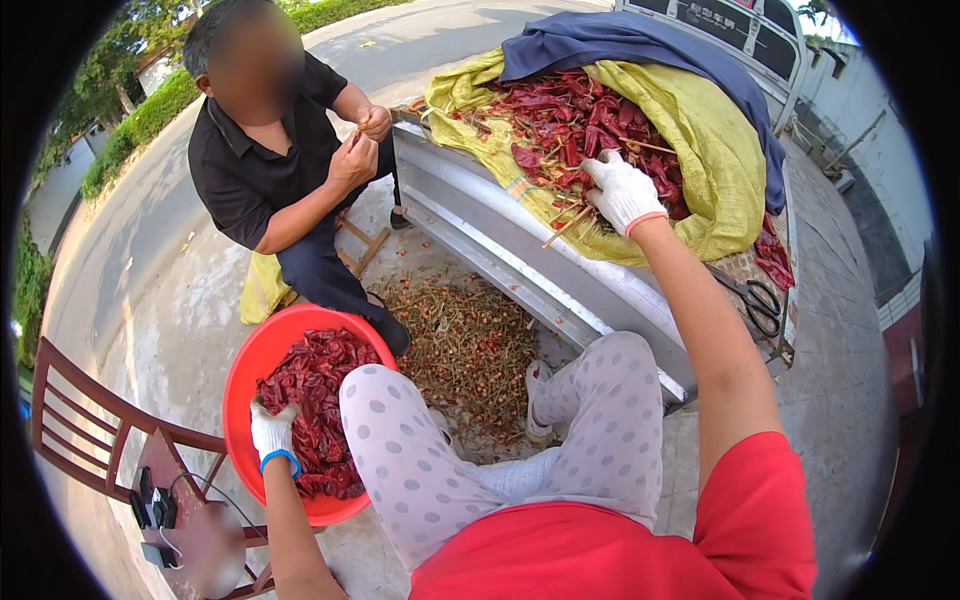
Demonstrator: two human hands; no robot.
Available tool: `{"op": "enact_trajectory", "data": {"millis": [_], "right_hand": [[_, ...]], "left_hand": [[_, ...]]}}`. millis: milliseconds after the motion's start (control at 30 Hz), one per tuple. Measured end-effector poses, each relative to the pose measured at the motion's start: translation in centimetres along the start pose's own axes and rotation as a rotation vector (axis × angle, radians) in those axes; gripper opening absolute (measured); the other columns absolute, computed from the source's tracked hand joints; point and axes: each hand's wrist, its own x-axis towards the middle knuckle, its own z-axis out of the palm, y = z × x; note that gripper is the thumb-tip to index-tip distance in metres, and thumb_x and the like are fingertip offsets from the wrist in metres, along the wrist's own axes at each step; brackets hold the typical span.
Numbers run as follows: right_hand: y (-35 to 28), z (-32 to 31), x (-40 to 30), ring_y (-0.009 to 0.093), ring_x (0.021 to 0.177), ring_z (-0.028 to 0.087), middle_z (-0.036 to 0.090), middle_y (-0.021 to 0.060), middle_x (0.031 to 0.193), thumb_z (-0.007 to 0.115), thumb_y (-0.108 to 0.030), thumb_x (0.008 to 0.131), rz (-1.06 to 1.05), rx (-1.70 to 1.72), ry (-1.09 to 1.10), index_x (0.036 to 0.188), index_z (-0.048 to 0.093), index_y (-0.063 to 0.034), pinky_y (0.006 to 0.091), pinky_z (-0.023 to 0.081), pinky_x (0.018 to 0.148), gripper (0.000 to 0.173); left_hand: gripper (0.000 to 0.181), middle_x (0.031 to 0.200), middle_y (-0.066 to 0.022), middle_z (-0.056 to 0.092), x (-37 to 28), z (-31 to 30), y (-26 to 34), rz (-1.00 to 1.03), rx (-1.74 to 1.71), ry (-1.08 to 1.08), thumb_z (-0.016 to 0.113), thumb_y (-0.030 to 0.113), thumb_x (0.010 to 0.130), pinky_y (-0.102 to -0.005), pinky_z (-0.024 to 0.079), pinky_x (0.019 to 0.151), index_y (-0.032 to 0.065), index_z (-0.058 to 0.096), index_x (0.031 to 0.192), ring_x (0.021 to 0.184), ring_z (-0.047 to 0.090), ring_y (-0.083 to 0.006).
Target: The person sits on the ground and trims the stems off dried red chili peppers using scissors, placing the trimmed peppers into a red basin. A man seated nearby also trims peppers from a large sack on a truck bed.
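Dried red chilies (592,124) lie heaped in an opened yellow woven sack (690,112) on a metal truck bed (525,217). My right hand (624,191), in a white glove with a pink cuff, rests at the near edge of this heap; its fingertips touch chilies, and whether it grips one cannot be told. A red plastic basin (244,375) at my left holds many dark red chilies (322,405). My left hand (274,433), gloved in white with a blue cuff, is at the basin's left side against the chilies, thumb apart from the fingers; its palm side is hidden.
Another person (262,150) sits across at the left, both hands raised around a small item. Cut stems (465,345) cover the ground between us. Black-handled scissors (757,300) lie on the bed's right corner. A wooden chair (97,450) with small devices stands at lower left.
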Motion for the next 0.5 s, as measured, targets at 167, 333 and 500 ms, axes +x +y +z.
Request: {"op": "enact_trajectory", "data": {"millis": [167, 333, 500], "right_hand": [[2.8, 0.6, 1.7, 0.037, 0.102, 0.063, 0.065, 0.0171, 0.11, 0.061, -0.022, 0.088, 0.031, 0.262, 0.045, 0.114, 0.067, -0.011, 0.0445, 0.05, 0.088, 0.028], [5.5, -0.3, 1.3, 0.024, 0.084, 0.069, 0.073, 0.0107, 0.092, 0.069, -0.016, 0.084, 0.31, 0.69, 0.196, 0.111, 0.071, -0.0064, 0.0348, 0.053, 0.077, 0.029], [5.0, -2.9, 0.9, 0.009, 0.06, 0.057, 0.067, 0.0031, 0.083, 0.067, -0.01, 0.089, 0.642, 1.3, 0.224, 0.119, 0.067, -0.0023, 0.0244, 0.047, 0.049, 0.031]], "left_hand": [[0.082, 0.14, -0.0228, 0.053, -1.2, 1.1, 2.8, 0.176, -0.195, 0.044, 0.081, 0.019, 0.07, -0.0371, 0.042, 0.107, -0.001, 0.045, 0.141, 0.129, 0.053, -0.0325], [0.077, 0.139, -0.0211, 0.054, -8.3, 3.3, 20.0, 0.414, -0.601, -0.268, 0.078, 0.013, 0.074, -0.0358, 0.041, 0.107, -0.0009, 0.045, 0.141, 0.13, 0.052, -0.0286], [0.079, 0.136, -0.0213, 0.057, -15.2, 8.4, 27.6, 0.513, -0.718, -0.519, 0.082, 0.015, 0.073, -0.0352, 0.04, 0.109, 0.0006, 0.044, 0.141, 0.13, 0.053, -0.0276]]}}
